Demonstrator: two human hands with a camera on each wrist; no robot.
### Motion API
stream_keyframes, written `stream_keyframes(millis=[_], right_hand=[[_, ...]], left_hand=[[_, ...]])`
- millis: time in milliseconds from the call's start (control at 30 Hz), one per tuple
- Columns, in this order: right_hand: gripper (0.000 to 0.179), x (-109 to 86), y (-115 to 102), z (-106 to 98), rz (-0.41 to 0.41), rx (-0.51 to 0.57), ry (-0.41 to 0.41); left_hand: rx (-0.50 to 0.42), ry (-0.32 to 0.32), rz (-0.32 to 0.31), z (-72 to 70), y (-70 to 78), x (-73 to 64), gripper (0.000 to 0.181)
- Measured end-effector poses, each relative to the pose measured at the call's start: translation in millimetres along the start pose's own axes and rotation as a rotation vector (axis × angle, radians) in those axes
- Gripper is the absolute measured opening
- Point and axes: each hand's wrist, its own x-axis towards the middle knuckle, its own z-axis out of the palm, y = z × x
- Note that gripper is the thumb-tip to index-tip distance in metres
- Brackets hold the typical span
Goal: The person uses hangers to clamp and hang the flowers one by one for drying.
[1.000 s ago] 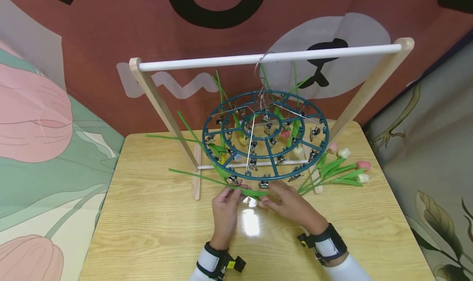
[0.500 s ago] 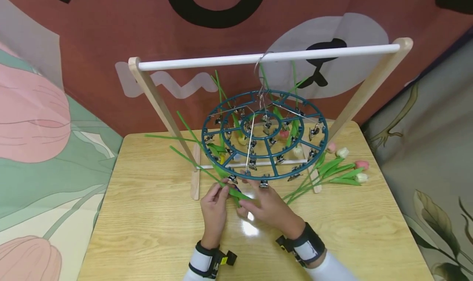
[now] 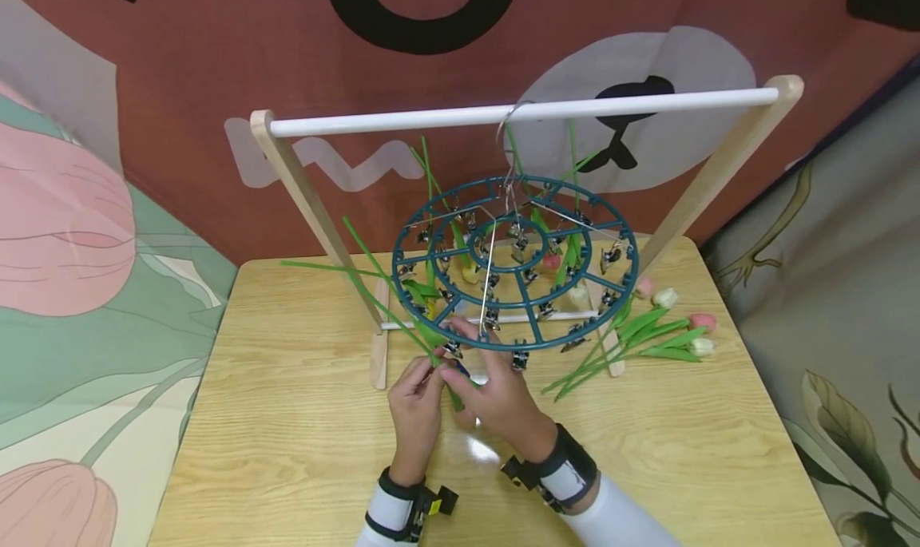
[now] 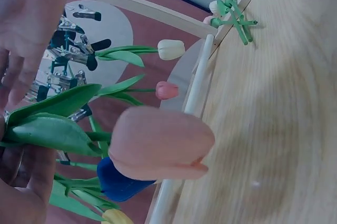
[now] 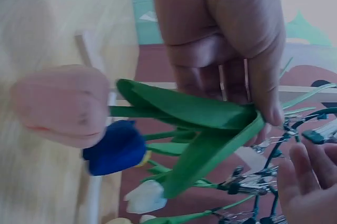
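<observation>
My left hand [image 3: 415,407] pinches the green stem of a pink artificial tulip [image 4: 158,142] where its leaves start. In the right wrist view the bloom points down, with the leaves [image 5: 195,111] spread beneath the thumb. My right hand [image 3: 506,407] reaches up beside it with spread fingers, close to a metal clip [image 3: 452,348] at the front left rim of the round teal clip hanger [image 3: 529,311]. Whether its fingertips touch that clip is hard to tell. Behind the pink bloom hangs a blue tulip [image 5: 116,148].
The hanger hooks onto the white bar [image 3: 402,120] of a wooden rack [image 3: 679,180]. Several other tulips hang upside down from its clips, among them a white tulip [image 4: 171,49]. Loose pink and white tulips [image 3: 654,331] lie on the table [image 3: 287,443] at the right.
My right hand has moved left and upward, away from the flower's leaves toward the front left clip. My left hand has shifted slightly left, and the tulip's stem now slants more steeply.
</observation>
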Motion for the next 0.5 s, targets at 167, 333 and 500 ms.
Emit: stream_keyframes(millis=[167,333,500], right_hand=[[0.041,10.1,-1,0,-0.137,-0.103,0.106],[0.033,14.3,-5,-5,-0.132,-0.109,0.122],[0.033,16.4,-4,-11,-0.127,-0.091,0.122]], left_hand=[[0.017,-0.006,-0.013,-0.6,5.0,1.2,0.020],[0.008,-0.007,0.006,-0.3,6.8,3.1,0.019],[-0.027,-0.010,0.044,-0.6,7.7,5.5,0.017]])
